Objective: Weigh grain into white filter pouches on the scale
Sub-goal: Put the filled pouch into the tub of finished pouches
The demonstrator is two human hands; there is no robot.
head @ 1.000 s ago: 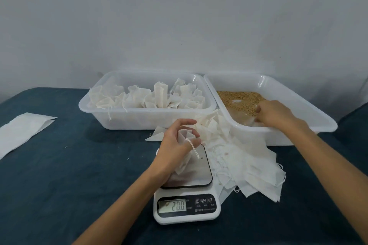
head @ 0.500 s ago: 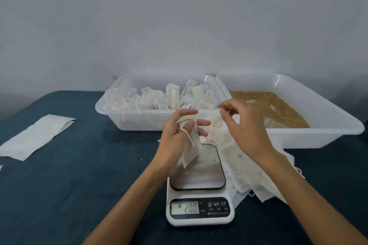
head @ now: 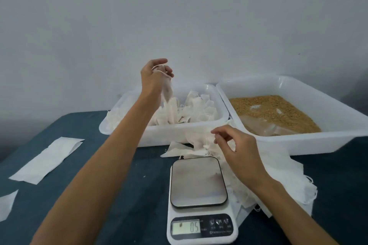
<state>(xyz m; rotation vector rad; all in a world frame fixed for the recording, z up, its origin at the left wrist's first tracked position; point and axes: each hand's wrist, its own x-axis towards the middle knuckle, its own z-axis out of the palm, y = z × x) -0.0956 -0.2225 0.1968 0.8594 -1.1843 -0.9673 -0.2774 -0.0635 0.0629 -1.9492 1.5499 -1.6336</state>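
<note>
**Filled pouch lifted from the scale toward the left tub**

The left hand (head: 155, 74) is raised high over the far left tub (head: 165, 135), arm stretched forward and up, fingers curled round the neck and drawstring of a white filter pouch (head: 166, 93), which hangs below the fist above the pouches already standing in that tub. The right hand (head: 235, 150) hovers low, just beyond the far right corner of the scale (head: 201, 201), over the loose heap of empty pouches (head: 278, 167) lying right of the scale. Its fingers are bent, with thumb and forefinger drawn close together; whether they pinch a pouch edge cannot be told. The scale plate is bare and its display (head: 186, 227) reads 05. The grain (head: 272, 111) lies in the far right tub (head: 310, 143), with a clear scoop-like piece half buried at its near side. Two flat white sheets (head: 47, 160) lie on the dark cloth at the left.

Compared with half a second earlier: the left hand then held the pouch just above the scale plate and the display read 200; the hand has since carried the pouch up and away to the far left tub. The right hand, then raised beside the left at the pouch mouth, has dropped toward the heap.
</note>
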